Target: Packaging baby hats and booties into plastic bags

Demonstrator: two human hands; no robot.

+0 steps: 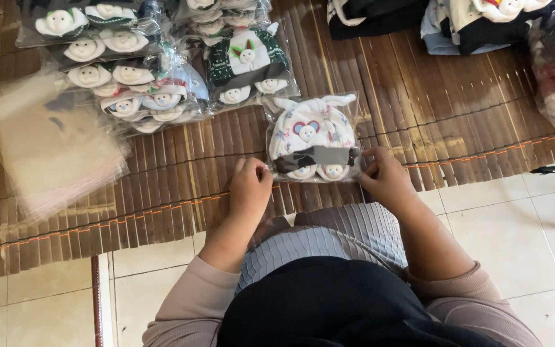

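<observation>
- The left hand (250,187) is pinching the clear packet (313,138) of baby clothes at its near-left corner.
- The right hand (388,180) is pinching the near-right corner, on the bamboo mat (457,109).

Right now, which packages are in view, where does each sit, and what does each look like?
Clear bagged baby set: centre of mat, white with grey band, left hand and right hand pinching its lower corners.
Dark-green bagged set: above it, rabbit motif.
Pile of bagged sets: upper left, white-and-green.
Stack of empty clear bags: left.
</observation>
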